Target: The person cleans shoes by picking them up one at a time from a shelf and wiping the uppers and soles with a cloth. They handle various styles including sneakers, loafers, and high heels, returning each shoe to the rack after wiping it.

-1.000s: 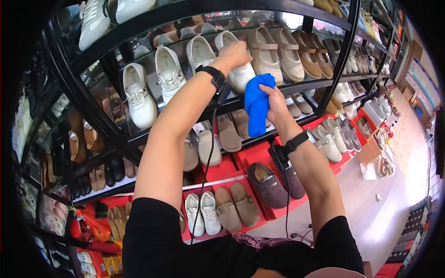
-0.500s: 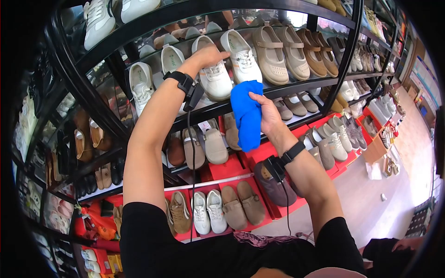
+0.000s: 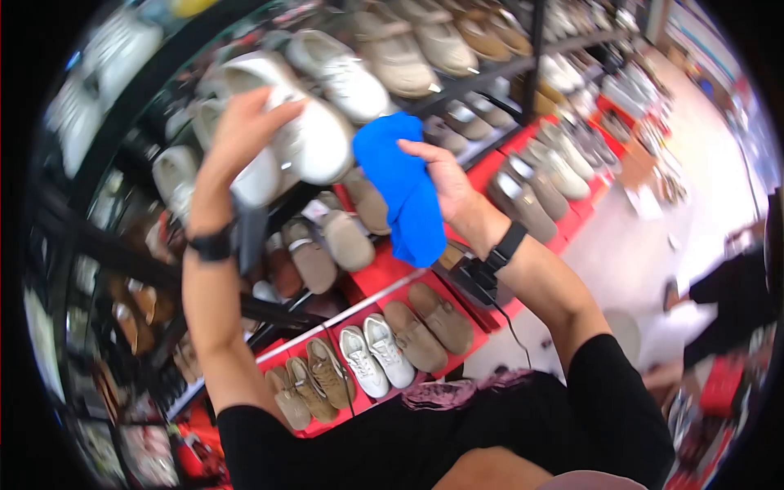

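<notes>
My left hand [image 3: 245, 131] is closed on the near side of a white shoe [image 3: 318, 143], around its opening; motion blurs it and some fingers are hidden. The shoe is tilted, toe toward me, in front of the upper shelf. In my right hand [image 3: 445, 180] is a bunched bright blue cloth [image 3: 400, 192], thumb on top, hanging just right of the shoe's toe. A white lace-up sneaker [image 3: 343, 77] sits behind the cloth on the shelf, and another white shoe [image 3: 255, 175] is below my left hand.
Beige strap shoes [image 3: 396, 53] line the shelf at the right. Lower down, clogs [image 3: 347, 237] and white sneakers [image 3: 377, 351] stand on red boxes. A black shelf post [image 3: 537, 57] rises at right. Another person's dark clothing [image 3: 731, 302] shows at the right edge.
My left hand has brought the white shoe off its place in the row, closer to me and leftward in view. The blue cloth stays in my right hand. The view has shifted and turned.
</notes>
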Demonstrator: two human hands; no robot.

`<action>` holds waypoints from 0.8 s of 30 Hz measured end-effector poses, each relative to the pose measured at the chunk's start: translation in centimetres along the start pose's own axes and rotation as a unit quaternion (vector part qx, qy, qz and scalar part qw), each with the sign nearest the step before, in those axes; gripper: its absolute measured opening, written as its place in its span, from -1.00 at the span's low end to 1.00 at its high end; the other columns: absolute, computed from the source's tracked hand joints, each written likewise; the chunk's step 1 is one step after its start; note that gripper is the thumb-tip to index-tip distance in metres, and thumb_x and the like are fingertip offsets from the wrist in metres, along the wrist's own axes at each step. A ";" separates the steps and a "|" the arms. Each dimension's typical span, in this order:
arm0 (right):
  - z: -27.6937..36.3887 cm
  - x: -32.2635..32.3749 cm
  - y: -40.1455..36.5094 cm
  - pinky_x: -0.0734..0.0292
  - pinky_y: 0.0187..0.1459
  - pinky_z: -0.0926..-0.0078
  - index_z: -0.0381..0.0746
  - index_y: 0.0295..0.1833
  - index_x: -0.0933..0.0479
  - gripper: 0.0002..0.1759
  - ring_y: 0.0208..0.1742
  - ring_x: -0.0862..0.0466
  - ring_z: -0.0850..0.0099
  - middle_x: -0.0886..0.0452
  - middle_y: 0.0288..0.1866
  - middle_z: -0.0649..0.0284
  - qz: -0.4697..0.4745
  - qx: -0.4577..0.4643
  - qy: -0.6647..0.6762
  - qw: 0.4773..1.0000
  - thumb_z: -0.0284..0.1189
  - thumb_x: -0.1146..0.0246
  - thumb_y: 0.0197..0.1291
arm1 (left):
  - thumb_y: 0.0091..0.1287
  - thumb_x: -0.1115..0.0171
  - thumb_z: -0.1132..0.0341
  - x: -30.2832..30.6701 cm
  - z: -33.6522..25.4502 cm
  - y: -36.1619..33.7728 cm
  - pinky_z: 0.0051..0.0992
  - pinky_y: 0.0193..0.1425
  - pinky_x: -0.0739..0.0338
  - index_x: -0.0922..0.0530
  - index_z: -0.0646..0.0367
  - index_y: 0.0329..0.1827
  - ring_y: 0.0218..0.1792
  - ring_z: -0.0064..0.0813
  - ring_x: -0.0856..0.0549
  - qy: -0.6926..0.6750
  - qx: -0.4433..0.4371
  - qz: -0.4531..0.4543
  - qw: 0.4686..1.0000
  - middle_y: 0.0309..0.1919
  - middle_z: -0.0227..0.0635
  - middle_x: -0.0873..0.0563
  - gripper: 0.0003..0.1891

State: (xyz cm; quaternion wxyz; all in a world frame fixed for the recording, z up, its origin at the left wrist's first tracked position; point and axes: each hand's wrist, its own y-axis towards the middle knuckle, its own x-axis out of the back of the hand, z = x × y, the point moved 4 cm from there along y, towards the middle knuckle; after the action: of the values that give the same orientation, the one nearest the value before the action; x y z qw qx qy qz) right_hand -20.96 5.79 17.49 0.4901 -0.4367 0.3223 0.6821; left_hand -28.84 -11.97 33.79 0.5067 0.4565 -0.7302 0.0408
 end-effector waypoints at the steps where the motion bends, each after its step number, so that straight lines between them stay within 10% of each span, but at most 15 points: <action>1: -0.2 0.3 -1.7 -0.54 0.00 0.23 -0.31 0.04 -0.47 -0.59 -0.14 -0.64 0.21 -0.62 -0.09 0.08 -0.016 0.006 0.019 1.000 -0.32 -0.25 0.11 | 0.22 -0.24 0.19 -0.3 -1.2 -1.6 -0.61 -0.38 -0.36 -0.60 0.26 -0.33 -0.43 -0.75 -0.46 -0.013 0.000 0.006 1.000 -0.52 -0.53 -0.59 -0.74; 11: -7.8 6.2 -14.4 -0.55 0.02 0.33 -0.31 0.13 -0.40 -0.59 -0.08 -0.64 0.32 -0.60 -0.03 0.09 -0.042 0.109 0.065 0.991 -0.44 -0.14 0.15 | 0.22 -0.26 0.41 -14.9 -10.3 -13.1 -0.63 -0.15 -0.44 -0.56 0.37 -0.10 -0.31 -0.67 -0.57 -0.410 0.042 0.156 0.898 -0.31 -0.38 -0.67 -0.76; 24: -5.2 12.2 -31.5 -0.53 -0.10 0.47 -0.28 0.00 -0.42 -0.67 -0.16 -0.60 0.44 -0.57 -0.15 0.20 -0.292 0.248 -0.035 0.923 -0.51 -0.20 0.07 | 0.10 -0.34 0.41 -27.6 -19.7 -16.9 -0.52 0.00 -0.49 -0.47 0.34 0.05 -0.14 -0.50 -0.63 -0.485 0.087 0.507 0.707 -0.11 -0.28 -0.64 -0.56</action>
State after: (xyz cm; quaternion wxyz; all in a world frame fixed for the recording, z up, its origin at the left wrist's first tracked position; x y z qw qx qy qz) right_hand 8.73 15.86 3.83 0.7712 -0.3521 0.3220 0.4213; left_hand -1.07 5.78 15.00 -0.0566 0.0164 -0.9900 0.1283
